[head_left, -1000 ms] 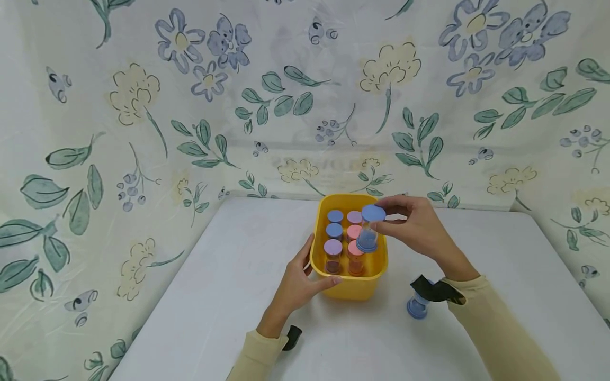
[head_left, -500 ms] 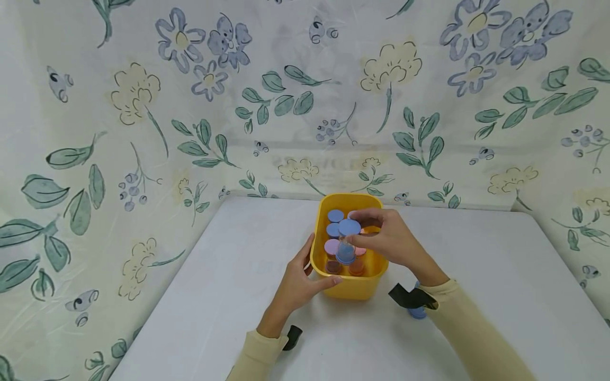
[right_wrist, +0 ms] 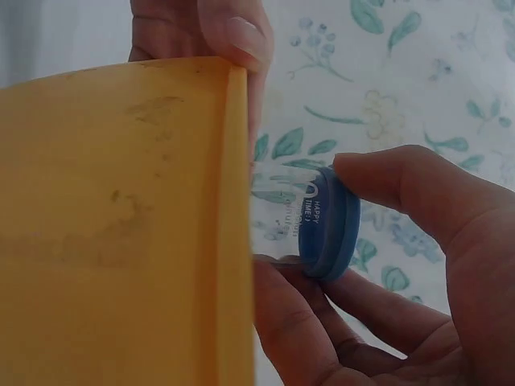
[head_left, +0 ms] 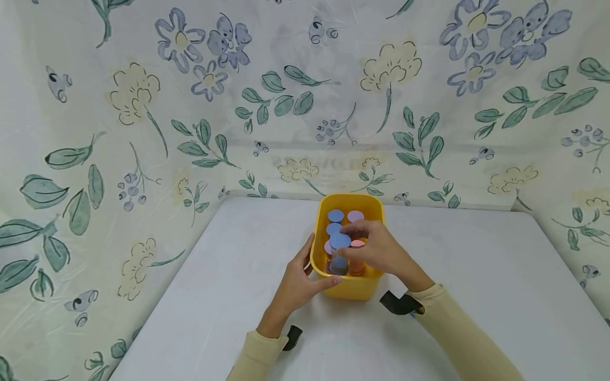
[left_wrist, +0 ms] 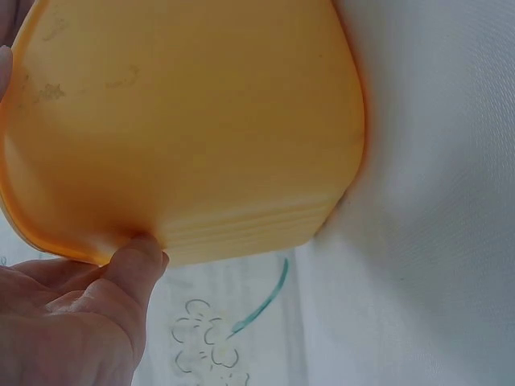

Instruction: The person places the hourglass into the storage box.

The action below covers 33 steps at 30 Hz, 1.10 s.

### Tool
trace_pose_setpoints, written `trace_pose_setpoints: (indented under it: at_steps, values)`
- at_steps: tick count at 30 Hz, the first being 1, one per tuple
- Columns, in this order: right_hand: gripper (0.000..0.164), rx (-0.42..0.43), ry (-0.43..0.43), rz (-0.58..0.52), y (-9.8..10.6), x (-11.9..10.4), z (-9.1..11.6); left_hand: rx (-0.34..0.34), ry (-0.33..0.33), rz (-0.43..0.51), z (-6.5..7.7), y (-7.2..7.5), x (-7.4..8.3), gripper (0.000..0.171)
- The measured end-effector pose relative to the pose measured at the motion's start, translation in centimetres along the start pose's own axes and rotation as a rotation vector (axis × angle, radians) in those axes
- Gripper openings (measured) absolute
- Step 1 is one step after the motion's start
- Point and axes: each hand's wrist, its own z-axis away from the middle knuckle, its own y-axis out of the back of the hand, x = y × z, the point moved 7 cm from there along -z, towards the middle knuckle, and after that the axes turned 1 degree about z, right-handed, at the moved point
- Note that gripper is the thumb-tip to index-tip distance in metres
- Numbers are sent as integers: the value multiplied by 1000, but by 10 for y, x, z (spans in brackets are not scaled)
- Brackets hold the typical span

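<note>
My right hand (head_left: 381,246) pinches a sand timer by its blue cap (head_left: 340,241), thumb on one side and fingers on the other. The timer stands upright, its lower end down inside the yellow bin (head_left: 350,290) near the front left. In the right wrist view, white print shows on the clear tube (right_wrist: 282,213) under the blue cap. With its thumb at the front rim and its fingers along the left side, my left hand (head_left: 300,283) grips the bin. Several other capped timers stand in the bin: blue (head_left: 335,216), lilac (head_left: 355,216) and pink (head_left: 357,243).
The bin stands on a white table (head_left: 248,243), towards the back. Floral cloth (head_left: 286,106) hangs behind and at both sides. Dark straps hang at both wrists. A sliver of blue (head_left: 412,315) peeks out under the right cuff; the rest is hidden.
My right hand has carried the blue sand timer leftwards and down into the bin's front left part. The right forearm now covers the blue timer on the table. My left hand has stayed put.
</note>
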Motion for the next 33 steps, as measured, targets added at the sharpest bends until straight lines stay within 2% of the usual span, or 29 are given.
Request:
trace_pose_setpoints:
  at_steps: [9,13,18,22,28,33]
  values:
    - [41,-53,4,4,-14,6,0,-4,14,-2,1,-1,-2,108]
    - [42,-61,6,49,-18,8,-1,-4,10,-2,1,-1,-2,108]
    - [40,-64,-46,131,-22,13,-3,-3,-5,-4,0,0,-1,107]
    - [40,-83,-73,157,-25,14,-5,0,5,9,0,0,-2,108]
    - [34,-121,-53,165,-31,11,-8,0,15,2,0,1,-3,110]
    - [28,-126,-50,212,-37,11,-9,-3,-2,-6,-1,0,-2,111]
